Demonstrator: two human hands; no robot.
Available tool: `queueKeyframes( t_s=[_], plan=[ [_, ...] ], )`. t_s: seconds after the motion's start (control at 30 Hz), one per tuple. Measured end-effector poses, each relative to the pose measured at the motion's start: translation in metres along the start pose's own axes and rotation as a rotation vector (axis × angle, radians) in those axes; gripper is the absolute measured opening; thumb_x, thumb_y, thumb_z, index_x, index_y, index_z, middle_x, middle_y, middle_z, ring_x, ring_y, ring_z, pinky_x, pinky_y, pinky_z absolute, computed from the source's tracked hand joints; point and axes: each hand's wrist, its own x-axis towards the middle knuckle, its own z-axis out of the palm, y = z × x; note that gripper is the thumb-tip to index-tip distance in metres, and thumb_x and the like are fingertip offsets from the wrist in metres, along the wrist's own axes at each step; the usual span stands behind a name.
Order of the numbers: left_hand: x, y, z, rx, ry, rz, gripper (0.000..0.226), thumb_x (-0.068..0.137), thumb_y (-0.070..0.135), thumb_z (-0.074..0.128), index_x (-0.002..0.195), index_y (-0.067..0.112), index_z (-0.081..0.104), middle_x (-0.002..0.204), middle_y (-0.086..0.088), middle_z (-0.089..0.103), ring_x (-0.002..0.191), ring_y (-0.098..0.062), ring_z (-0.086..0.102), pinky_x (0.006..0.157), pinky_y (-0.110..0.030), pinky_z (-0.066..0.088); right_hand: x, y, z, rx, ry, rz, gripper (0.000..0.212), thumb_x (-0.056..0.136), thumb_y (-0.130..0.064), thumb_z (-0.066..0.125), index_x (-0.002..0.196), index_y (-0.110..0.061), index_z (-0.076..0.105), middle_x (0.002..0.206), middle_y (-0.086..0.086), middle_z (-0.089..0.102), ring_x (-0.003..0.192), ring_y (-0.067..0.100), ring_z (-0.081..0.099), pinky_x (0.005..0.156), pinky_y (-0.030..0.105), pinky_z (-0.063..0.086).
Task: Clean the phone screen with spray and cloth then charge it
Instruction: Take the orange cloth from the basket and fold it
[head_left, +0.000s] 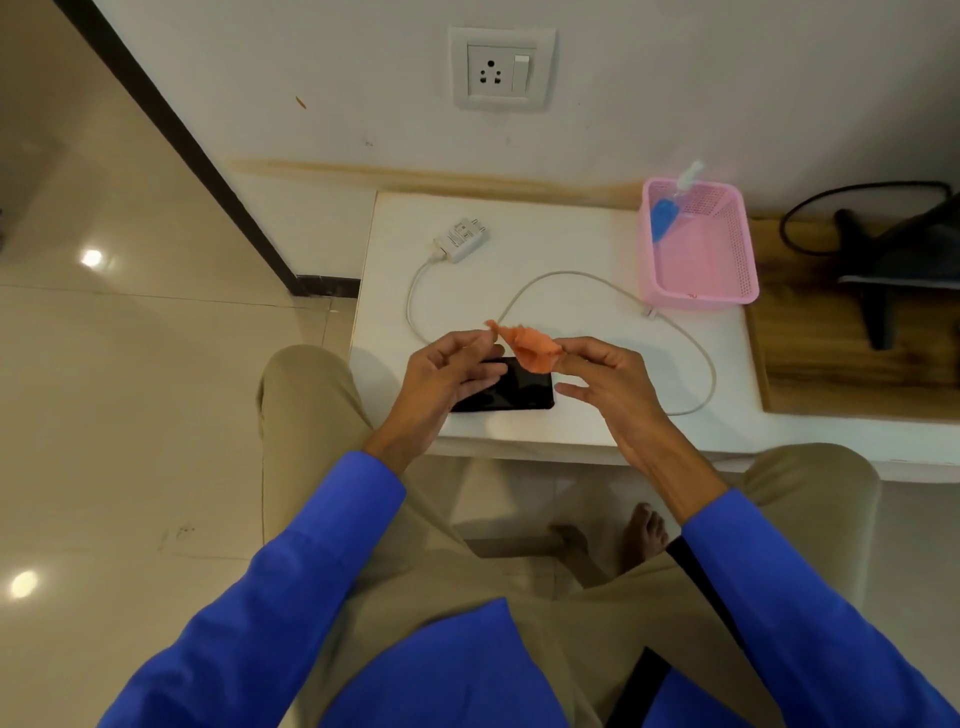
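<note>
Pinching a limp, featherlight cloth (530, 343) by its ends between left hand (447, 374) and right hand (602, 374), other fingers loose, above the slick, breakable phone (511, 392).

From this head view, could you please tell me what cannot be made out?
- Phone: its left end is hidden behind the left hand.
- Spray bottle: lying in the pink basket, label too small and blurred to read.
- Orange cloth: bunched between both hands, the right hand pinching one end; its shape is unclear.
</note>
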Motion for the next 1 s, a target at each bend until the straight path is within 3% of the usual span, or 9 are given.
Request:
queueKeyframes(
  t_s=[0.1,0.2,0.27,0.37,0.5,0.57,0.7,0.9,1.0],
  plan=[
    [0.003,-0.002,-0.005,-0.082,0.087,-0.041,0.021,0.101,0.022,0.071,0.115,0.007,0.075,0.114,-0.018,0.077,0.108,-0.033,0.076,0.097,-0.041,0.061,0.000,0.002,-0.003,0.182,0.050,0.049,0.013,0.092,-0.008,0.072,0.101,-0.013,0.080,0.105,0.013,0.079,0.099,0.030,0.077,0.086,0.035,0.063],
    [0.004,-0.001,-0.001,-0.092,0.083,-0.204,0.039,0.100,0.036,0.069,0.122,0.004,0.069,0.115,-0.018,0.077,0.109,-0.034,0.076,0.088,-0.037,0.063,0.001,0.001,-0.003,0.231,0.082,0.103,0.012,0.093,-0.005,0.068,0.100,-0.010,0.076,0.104,0.019,0.078,0.094,0.035,0.078,0.085,0.037,0.064],
    [0.004,-0.002,0.004,-0.049,0.019,-0.280,0.052,0.099,0.047,0.068,0.129,0.006,0.065,0.121,-0.017,0.076,0.112,-0.032,0.075,0.090,-0.037,0.063,0.002,-0.003,-0.002,0.190,0.074,0.080,0.013,0.094,-0.006,0.065,0.101,-0.010,0.075,0.103,0.017,0.079,0.095,0.034,0.078,0.087,0.040,0.063],
    [0.001,-0.003,0.006,-0.004,-0.160,-0.271,0.064,0.095,0.057,0.066,0.143,0.016,0.058,0.138,-0.008,0.069,0.126,-0.026,0.068,0.104,-0.038,0.056,0.002,-0.014,-0.001,0.183,0.026,0.041,0.013,0.096,-0.009,0.063,0.104,-0.010,0.073,0.101,0.014,0.079,0.093,0.036,0.077,0.084,0.043,0.064],
    [-0.003,-0.002,0.008,0.145,-0.301,-0.204,0.053,0.098,0.045,0.070,0.143,0.020,0.059,0.140,-0.004,0.068,0.131,-0.023,0.064,0.109,-0.040,0.053,0.004,-0.026,0.003,0.175,0.006,0.021,0.012,0.098,-0.014,0.064,0.103,-0.013,0.075,0.099,0.012,0.077,0.085,0.035,0.077,0.075,0.040,0.064],
    [-0.003,-0.002,0.007,0.196,-0.286,-0.167,0.044,0.096,0.037,0.075,0.133,0.013,0.068,0.127,-0.009,0.074,0.120,-0.025,0.070,0.102,-0.039,0.057,0.006,-0.029,0.003,0.159,0.037,0.025,0.014,0.098,-0.015,0.064,0.106,-0.011,0.075,0.103,0.013,0.077,0.087,0.034,0.078,0.076,0.042,0.064],
    [-0.003,0.000,0.004,0.060,-0.203,-0.181,0.039,0.085,0.032,0.085,0.116,0.010,0.076,0.109,-0.016,0.078,0.102,-0.029,0.077,0.086,-0.033,0.063,0.008,-0.027,-0.004,0.210,0.116,0.038,0.014,0.098,-0.012,0.064,0.107,-0.009,0.075,0.105,0.017,0.077,0.088,0.034,0.078,0.077,0.044,0.064],
    [0.001,0.000,0.004,-0.058,-0.158,-0.148,0.042,0.079,0.009,0.088,0.119,0.006,0.074,0.112,-0.017,0.076,0.111,-0.034,0.074,0.088,-0.036,0.062,0.005,-0.015,-0.015,0.285,0.193,0.033,0.024,0.096,-0.009,0.067,0.120,-0.013,0.067,0.102,0.018,0.079,0.091,0.035,0.078,0.076,0.037,0.064],
    [0.001,0.001,0.003,-0.094,-0.173,-0.125,0.055,0.079,0.003,0.088,0.129,0.015,0.070,0.103,-0.014,0.074,0.114,-0.034,0.073,0.090,-0.038,0.062,0.002,-0.011,-0.017,0.190,0.171,-0.028,0.023,0.098,-0.010,0.063,0.119,-0.020,0.068,0.099,0.012,0.079,0.093,0.032,0.078,0.079,0.037,0.065]
  ],
)
